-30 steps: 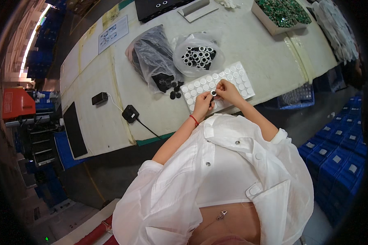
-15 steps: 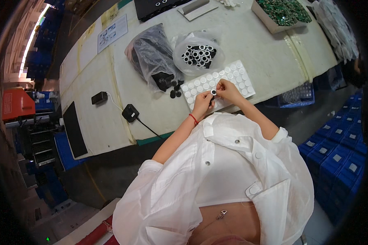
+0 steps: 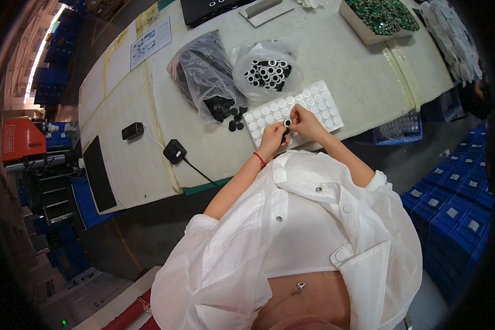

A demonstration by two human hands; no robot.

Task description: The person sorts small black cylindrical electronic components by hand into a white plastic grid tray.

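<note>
L hand [image 3: 271,139] + R hand [image 3: 306,122] meet over white sheet of round pads [image 3: 293,111] on counter [image 3: 346,71]; both pinch small black ring part [image 3: 286,124] (fingertips touching it). Clear bag of rings [image 3: 267,70] behind sheet, black parts bag [image 3: 203,74] to left.

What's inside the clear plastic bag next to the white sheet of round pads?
The clear bag holds a heap of small black-and-white rings. Any rings lower in the heap are covered, so their number cannot be told.

Long pale workbench [image 3: 148,110] over dark floor [image 3: 148,231], blue crates [image 3: 451,203] alongside, bright strip light [image 3: 41,49] far left.
</note>
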